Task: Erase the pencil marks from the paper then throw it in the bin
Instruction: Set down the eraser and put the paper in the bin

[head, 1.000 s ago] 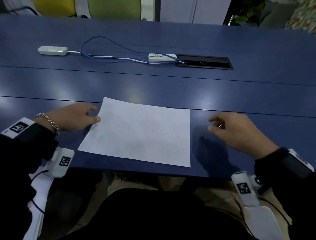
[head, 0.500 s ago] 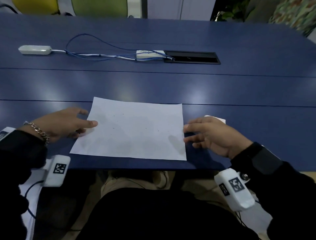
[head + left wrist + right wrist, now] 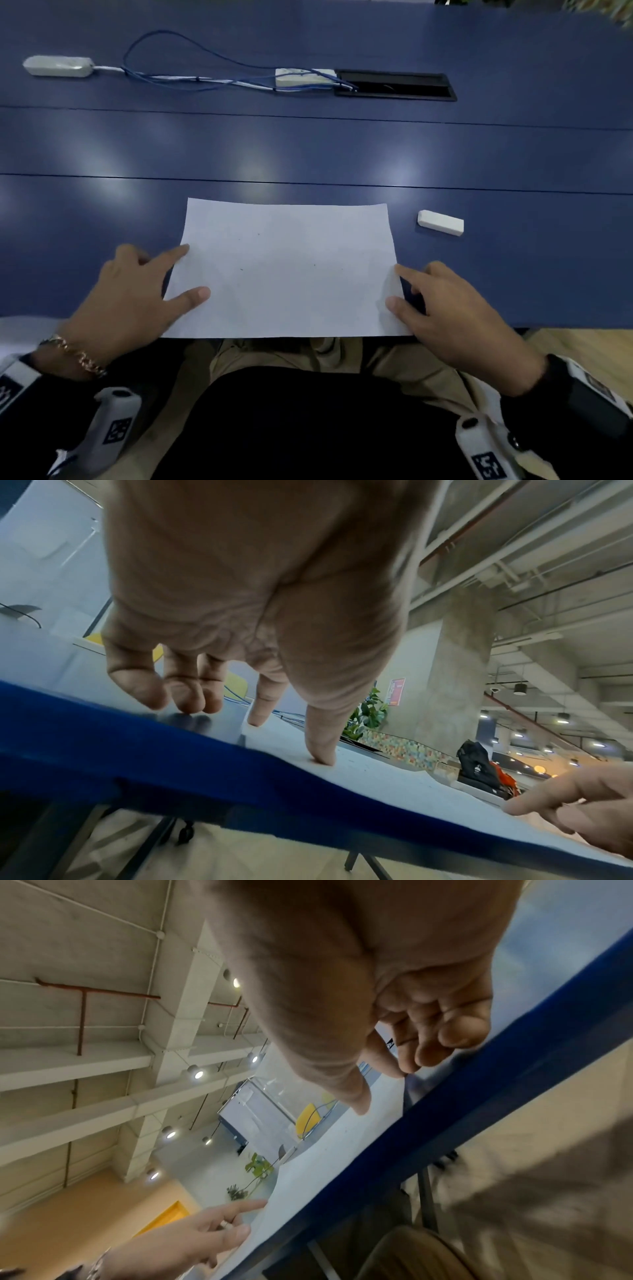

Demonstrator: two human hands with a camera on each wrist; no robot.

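A white sheet of paper (image 3: 287, 270) with a few faint specks lies flat on the blue table (image 3: 308, 154), its near edge just past the table's front edge. My left hand (image 3: 191, 272) presses thumb and forefinger on the sheet's left edge, fingers straight. My right hand (image 3: 395, 287) rests thumb and forefinger on the right edge. A white eraser (image 3: 441, 222) lies alone on the table, right of the sheet's far corner. The left wrist view shows the left hand (image 3: 287, 739) with its thumb on the paper (image 3: 377, 775). The right wrist view shows the right hand (image 3: 380, 1092) touching the paper (image 3: 325, 1150). No bin shows.
At the back of the table lie a white power strip (image 3: 58, 65), blue and white cables (image 3: 205, 80), and a black cable hatch (image 3: 394, 85). My lap sits below the table's front edge (image 3: 565, 327).
My right hand left the eraser on the table and moved left onto the sheet's right edge. The paper now lies nearer the front edge. My left hand's thumb came onto the sheet.
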